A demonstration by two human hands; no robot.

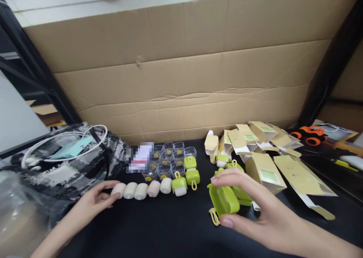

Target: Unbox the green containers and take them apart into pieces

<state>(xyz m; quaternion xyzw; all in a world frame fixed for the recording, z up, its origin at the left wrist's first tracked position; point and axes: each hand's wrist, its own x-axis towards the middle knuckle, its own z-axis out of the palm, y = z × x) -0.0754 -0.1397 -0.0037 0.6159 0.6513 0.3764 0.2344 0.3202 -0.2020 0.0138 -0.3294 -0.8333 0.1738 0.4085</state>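
My left hand (98, 198) pinches a pale rounded case (120, 189) at the left end of a row of several similar white and pinkish cases (141, 191). My right hand (262, 209) has thumb and fingers around an open, hollow green silicone cover (224, 198), with a yellow loop (214, 217) hanging from it. Another green cover (242, 195) lies partly hidden behind those fingers. At the row's right end, a white case sits in a green cover with a yellow loop (179, 183). Two more green covers (193, 176) lie just beyond it.
Clear plastic boxes (164, 169) with yellow stickers stand behind the row. Unfolded and standing card boxes (262, 171) spread to the right, near an orange toy truck (310, 134). A patterned bag (68, 167) with a white cable lies left; a cardboard wall (181, 73) closes the back.
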